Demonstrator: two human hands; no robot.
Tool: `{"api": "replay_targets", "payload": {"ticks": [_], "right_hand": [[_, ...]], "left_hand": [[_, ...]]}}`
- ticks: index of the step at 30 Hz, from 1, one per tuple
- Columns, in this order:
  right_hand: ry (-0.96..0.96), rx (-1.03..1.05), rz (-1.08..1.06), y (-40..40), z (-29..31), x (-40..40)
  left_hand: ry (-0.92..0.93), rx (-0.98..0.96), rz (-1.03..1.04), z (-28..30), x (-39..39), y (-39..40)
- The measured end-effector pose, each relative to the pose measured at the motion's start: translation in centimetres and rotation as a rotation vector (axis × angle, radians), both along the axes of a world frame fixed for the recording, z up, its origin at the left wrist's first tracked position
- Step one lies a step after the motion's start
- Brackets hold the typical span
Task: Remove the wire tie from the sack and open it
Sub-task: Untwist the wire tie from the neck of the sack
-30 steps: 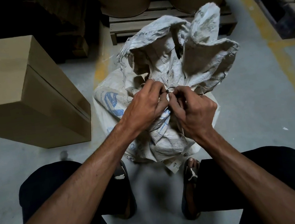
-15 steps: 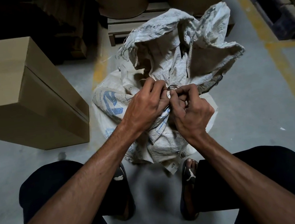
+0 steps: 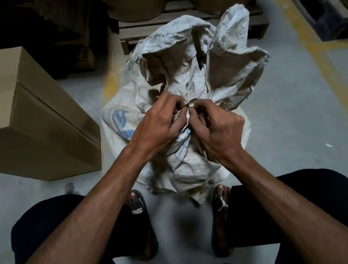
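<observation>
Woven sack point(image 3: 185, 69) neck pinched by both hands, wire tie point(image 3: 191, 101) on

Bare forearms with no sleeves, left hand point(image 3: 158, 122) and right hand point(image 3: 218, 126) ungloved, dark trousers point(image 3: 298, 204), 2 black slide sandals point(image 3: 137, 208) — white logo on each strap

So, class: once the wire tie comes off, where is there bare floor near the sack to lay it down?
Bare concrete floor lies right of the sack, before the yellow line. A narrower strip runs between the sack and cardboard box. Crowded: behind the sack, the wooden pallet; in front, both feet in sandals.
</observation>
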State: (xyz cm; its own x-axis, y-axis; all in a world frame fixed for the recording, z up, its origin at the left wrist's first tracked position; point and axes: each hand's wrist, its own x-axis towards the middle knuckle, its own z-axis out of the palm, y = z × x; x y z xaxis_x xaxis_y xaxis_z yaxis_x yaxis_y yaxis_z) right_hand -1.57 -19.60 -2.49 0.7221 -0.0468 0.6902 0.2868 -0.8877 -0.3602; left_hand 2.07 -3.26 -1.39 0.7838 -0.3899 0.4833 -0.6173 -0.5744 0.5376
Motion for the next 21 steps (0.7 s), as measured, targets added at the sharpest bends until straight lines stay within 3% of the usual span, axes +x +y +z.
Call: {"api": "replay_targets", "payload": {"ticks": [7,13,21], "right_hand": [[-0.026,0.159,-0.061,0.7,0.48,0.16],[0.008,0.144,0.047,0.31,0.71,0.06],[0.041,0.17,0.027,0.72,0.67,-0.07]], "left_hand": [[-0.03,0.03,0.016,0.59,-0.27,-0.16],[0.067,-0.007,0.048,0.29,-0.48,0.34],[-0.02,0.041,0.02,0.8,-0.42,-0.06]]}}
